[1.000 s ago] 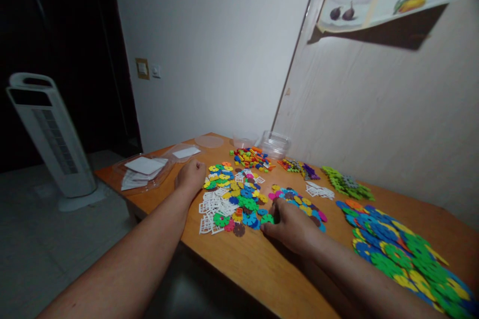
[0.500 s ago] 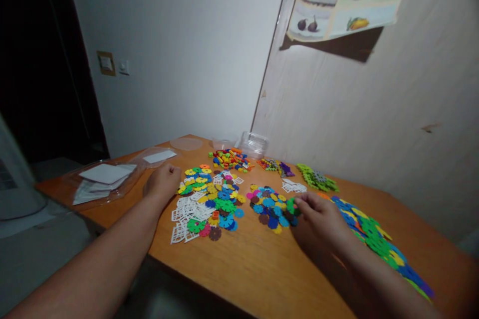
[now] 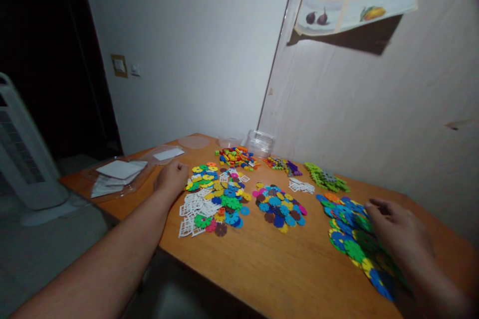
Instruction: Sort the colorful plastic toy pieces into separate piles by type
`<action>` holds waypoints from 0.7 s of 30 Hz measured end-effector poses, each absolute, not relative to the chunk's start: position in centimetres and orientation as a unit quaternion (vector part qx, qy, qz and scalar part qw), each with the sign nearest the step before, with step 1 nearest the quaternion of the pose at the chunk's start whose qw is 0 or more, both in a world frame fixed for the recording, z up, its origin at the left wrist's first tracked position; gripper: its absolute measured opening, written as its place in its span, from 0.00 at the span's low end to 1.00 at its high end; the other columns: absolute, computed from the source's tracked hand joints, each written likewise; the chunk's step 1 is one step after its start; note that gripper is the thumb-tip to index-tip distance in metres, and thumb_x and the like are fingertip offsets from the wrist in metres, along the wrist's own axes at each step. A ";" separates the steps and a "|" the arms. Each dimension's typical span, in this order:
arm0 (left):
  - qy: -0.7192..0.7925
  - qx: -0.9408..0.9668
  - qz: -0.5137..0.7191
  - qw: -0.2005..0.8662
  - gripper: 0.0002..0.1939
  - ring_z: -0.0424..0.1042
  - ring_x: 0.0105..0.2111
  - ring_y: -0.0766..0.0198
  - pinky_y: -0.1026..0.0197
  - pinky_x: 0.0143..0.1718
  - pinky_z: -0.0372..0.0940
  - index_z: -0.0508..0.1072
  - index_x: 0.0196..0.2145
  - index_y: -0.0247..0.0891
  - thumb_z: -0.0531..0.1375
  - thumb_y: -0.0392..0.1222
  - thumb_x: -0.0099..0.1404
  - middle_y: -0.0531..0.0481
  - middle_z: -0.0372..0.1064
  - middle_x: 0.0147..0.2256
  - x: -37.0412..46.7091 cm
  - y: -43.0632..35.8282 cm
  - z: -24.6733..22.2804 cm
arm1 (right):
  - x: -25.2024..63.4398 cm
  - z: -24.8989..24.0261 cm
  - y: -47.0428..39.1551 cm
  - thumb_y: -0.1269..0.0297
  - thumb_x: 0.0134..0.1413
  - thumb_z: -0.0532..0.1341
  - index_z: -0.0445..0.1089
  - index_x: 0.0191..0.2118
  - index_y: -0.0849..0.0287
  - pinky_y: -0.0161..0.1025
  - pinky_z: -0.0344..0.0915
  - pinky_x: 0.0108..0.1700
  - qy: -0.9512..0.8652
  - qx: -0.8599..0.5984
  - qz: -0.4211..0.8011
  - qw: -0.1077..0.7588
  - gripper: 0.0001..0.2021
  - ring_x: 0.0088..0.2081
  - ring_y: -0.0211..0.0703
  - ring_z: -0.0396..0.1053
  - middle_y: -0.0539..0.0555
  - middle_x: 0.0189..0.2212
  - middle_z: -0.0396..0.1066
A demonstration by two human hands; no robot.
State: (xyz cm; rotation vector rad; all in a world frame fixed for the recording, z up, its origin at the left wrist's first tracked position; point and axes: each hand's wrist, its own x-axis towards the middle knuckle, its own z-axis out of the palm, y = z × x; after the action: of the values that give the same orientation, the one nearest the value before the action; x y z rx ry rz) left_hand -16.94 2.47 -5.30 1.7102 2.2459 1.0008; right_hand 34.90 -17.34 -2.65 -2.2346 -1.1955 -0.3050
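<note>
My left hand point(image 3: 171, 180) rests on the tabletop as a loose fist, with nothing showing in it, beside a heap of yellow and green notched plastic discs point(image 3: 202, 178). My right hand point(image 3: 402, 232), slightly blurred, hovers over a long spread of large notched discs point(image 3: 352, 249) in green, blue and yellow. Its fingers are bent and close together; a green disc point(image 3: 362, 223) shows just below their tips, and I cannot tell whether they grip it. Between the hands lies a pile of smaller discs point(image 3: 279, 204) in blue, brown, yellow and pink.
White lattice pieces point(image 3: 196, 207) lie near the front edge, others point(image 3: 301, 186) farther back. Small coloured blocks point(image 3: 237, 158), clear tubs point(image 3: 261, 143) and lime-green pieces point(image 3: 325, 178) line the wall side. Papers in clear plastic point(image 3: 119, 172) lie left. A tower fan point(image 3: 30, 159) stands beyond.
My right hand has moved right, from the small disc pile, where it held a green disc, to the large disc spread. My left hand stays resting; the view has shifted slightly left.
</note>
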 end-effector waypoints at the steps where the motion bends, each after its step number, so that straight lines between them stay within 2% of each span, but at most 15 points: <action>1: 0.749 0.568 0.334 0.073 0.14 0.71 0.33 0.58 0.61 0.26 0.52 0.72 0.30 0.42 0.51 0.49 0.63 0.47 0.75 0.34 -16.9 2.4 -5.3 | 34.2 -2.5 -17.1 0.45 0.59 0.51 0.74 0.51 0.59 0.48 0.64 0.37 -0.460 -0.831 -0.116 0.292 0.27 0.41 0.58 0.74 0.67 0.45 0.75; 5: 0.749 0.567 0.337 0.068 0.14 0.70 0.32 0.58 0.61 0.26 0.51 0.72 0.31 0.42 0.51 0.49 0.64 0.48 0.75 0.34 -17.0 2.6 -5.7 | 29.7 -2.6 -15.9 0.46 0.58 0.53 0.75 0.47 0.57 0.47 0.66 0.43 -0.548 -0.770 -0.094 0.311 0.24 0.44 0.56 0.73 0.63 0.45 0.75; 8: 0.749 0.567 0.337 0.067 0.14 0.70 0.32 0.58 0.61 0.26 0.50 0.73 0.31 0.42 0.50 0.49 0.64 0.48 0.75 0.34 -17.1 2.9 -6.1 | 24.9 -3.0 -15.1 0.50 0.57 0.55 0.76 0.44 0.56 0.44 0.66 0.45 -0.628 -0.699 0.001 0.342 0.19 0.45 0.52 0.73 0.58 0.43 0.76; 14: 0.748 0.568 0.338 0.066 0.14 0.70 0.32 0.58 0.60 0.26 0.50 0.73 0.31 0.43 0.50 0.49 0.64 0.49 0.75 0.34 -17.0 3.0 -6.4 | 16.1 -3.8 -13.0 0.59 0.55 0.58 0.75 0.36 0.55 0.38 0.64 0.38 -0.737 -0.606 0.189 0.230 0.10 0.37 0.45 0.72 0.53 0.34 0.76; 21: 0.747 0.569 0.338 0.057 0.13 0.70 0.31 0.59 0.60 0.26 0.51 0.72 0.31 0.43 0.51 0.49 0.65 0.49 0.75 0.34 -16.9 3.1 -6.6 | 12.3 -4.8 -9.1 0.63 0.49 0.62 0.69 0.33 0.57 0.35 0.55 0.29 -0.731 -0.639 0.178 0.160 0.05 0.30 0.40 0.65 0.50 0.28 0.72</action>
State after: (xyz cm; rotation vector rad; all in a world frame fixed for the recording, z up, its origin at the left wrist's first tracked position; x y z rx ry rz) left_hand -16.86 3.07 -6.56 1.7270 2.2656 1.0261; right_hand 12.25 -9.08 -4.80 -1.8247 -2.0902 0.5096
